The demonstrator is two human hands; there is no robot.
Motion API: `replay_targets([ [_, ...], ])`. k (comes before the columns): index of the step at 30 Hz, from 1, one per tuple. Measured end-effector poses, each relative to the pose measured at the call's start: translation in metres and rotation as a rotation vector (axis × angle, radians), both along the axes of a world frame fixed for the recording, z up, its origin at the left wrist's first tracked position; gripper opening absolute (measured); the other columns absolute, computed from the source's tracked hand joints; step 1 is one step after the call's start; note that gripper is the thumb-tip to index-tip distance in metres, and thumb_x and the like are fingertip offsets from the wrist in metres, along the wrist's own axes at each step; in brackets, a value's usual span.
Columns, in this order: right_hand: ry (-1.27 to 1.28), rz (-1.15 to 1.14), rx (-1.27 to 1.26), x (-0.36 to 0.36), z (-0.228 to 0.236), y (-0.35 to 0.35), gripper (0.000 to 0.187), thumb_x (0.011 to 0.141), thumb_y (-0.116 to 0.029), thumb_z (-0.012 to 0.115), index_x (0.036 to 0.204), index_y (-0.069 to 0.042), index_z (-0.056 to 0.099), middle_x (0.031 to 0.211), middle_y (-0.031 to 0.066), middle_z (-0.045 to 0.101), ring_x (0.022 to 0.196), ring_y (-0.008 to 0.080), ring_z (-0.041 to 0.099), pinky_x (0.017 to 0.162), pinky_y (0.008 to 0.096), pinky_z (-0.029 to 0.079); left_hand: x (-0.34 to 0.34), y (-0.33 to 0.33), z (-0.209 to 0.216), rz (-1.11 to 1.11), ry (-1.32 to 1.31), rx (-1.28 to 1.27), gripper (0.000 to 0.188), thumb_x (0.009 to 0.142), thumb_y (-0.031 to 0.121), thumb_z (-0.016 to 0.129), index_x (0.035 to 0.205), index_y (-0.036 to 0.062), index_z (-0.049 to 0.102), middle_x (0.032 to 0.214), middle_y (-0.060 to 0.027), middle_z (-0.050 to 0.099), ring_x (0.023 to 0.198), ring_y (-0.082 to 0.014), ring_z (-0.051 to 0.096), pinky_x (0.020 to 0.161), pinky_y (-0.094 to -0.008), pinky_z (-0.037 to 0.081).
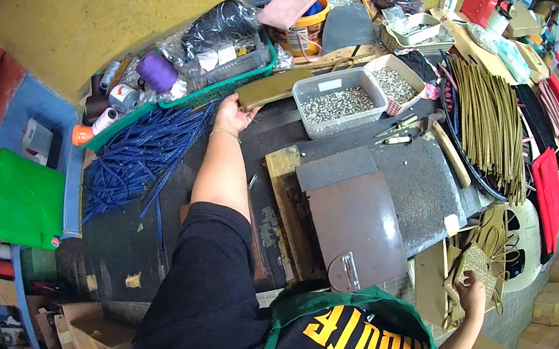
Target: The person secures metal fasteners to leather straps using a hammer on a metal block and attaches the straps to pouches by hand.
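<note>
At the back of the bench my left hand (232, 115) is closed round the left end of a flat olive-gold piece (276, 89), which lies beside a green crate. My right hand (471, 295), low on the right, has its fingers curled on an olive woven piece with thin straps (474, 261); its fingertips are partly hidden. That piece rests by a cardboard box. Between my arms is a brown board (359, 222) with a small metal fitting at its near edge.
Blue strips (145, 154) heap on the left, below the green crate (224, 83) holding thread spools. A clear tub (339, 104) of small metal parts stands at the back. A hammer (450, 153) and olive strips (483, 118) lie right. A green jerrycan (24, 198) is far left.
</note>
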State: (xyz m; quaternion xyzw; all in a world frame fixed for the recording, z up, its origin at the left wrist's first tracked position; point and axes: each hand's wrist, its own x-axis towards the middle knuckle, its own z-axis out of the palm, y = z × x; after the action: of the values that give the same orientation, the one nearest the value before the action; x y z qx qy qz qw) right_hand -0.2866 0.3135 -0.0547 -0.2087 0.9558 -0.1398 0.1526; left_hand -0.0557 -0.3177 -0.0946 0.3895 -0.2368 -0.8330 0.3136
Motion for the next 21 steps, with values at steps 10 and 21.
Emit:
replay_targets([
  [10,0.034,0.068,-0.037,0.004,0.006,-0.020,0.031,0.062,-0.016,0.065,0.088,-0.003,0.056,0.082,0.0179,0.058,0.081,0.0327,0.054,0.069,0.0386,0.043,0.002,0.002,-0.003,-0.272,-0.203,-0.054,0.034,0.076,0.032,0.053,0.106,0.0180,0.045,0.101,-0.0045,0.052,0.086,-0.0273,0.056,0.073,-0.0351,0.040],
  [21,-0.007,0.145,0.089,-0.010,0.007,-0.023,0.036,0.065,-0.022,0.063,0.096,-0.005,0.055,0.087,0.0182,0.058,0.084,0.0328,0.054,0.074,0.0376,0.043,0.043,0.009,-0.001,0.038,-0.576,-0.406,0.048,0.079,0.030,0.051,0.120,0.0105,0.037,0.124,-0.0090,0.036,0.113,-0.0272,0.036,0.094,-0.0454,0.018],
])
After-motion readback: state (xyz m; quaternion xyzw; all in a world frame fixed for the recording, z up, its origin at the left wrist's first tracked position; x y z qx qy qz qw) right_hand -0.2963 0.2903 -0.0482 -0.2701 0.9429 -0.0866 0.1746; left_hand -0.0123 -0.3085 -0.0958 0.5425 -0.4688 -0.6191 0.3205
